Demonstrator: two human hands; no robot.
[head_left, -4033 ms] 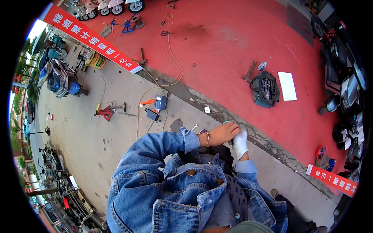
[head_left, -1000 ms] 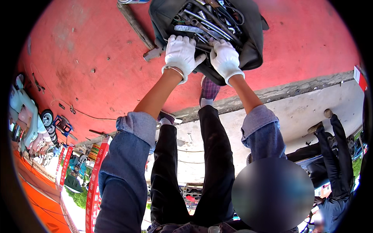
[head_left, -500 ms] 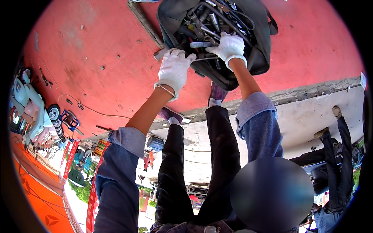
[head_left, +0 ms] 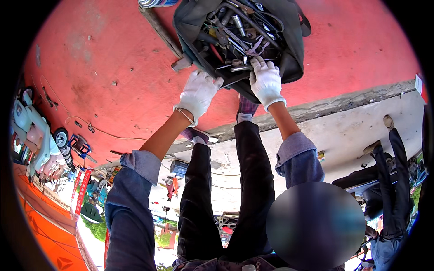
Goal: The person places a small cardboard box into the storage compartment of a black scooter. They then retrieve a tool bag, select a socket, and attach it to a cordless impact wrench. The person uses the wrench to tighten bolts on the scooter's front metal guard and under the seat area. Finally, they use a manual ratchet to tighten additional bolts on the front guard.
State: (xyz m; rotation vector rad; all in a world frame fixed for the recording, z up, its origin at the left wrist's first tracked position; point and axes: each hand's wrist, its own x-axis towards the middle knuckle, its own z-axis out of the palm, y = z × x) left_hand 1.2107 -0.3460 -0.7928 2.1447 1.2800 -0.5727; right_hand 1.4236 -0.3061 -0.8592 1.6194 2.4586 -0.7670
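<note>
A dark, soft-sided tool bag (head_left: pixel 294 61) lies gaping before me, heaped with metal tools. My left hand (head_left: pixel 199 92), in a white knitted glove, is closed on the bag's near left rim. My right hand (head_left: pixel 266 83), gloved alike, reaches over the near rim with its fingers bent down among the tools; what they grip is hidden. Just left of those fingertips is a short metal bar (head_left: pixel 241 68). Deeper in the bag lie a shiny socket (head_left: pixel 238 25) and a red handle (head_left: pixel 217 53).
Left of the bag rests a hammer with a wooden handle (head_left: pixel 159 31), beside a spray can (head_left: pixel 156 2). The red ground (head_left: pixel 113 54) ends at a cracked concrete edge (head_left: pixel 348 103). A light scooter (head_left: pixel 34 122) stands far left; another person's legs (head_left: pixel 393 171) show at right.
My right hand has drawn back from inside the bag to its near rim. A blue-grey handle near it no longer shows. The left hand stays at the rim. The view has shifted slightly.
</note>
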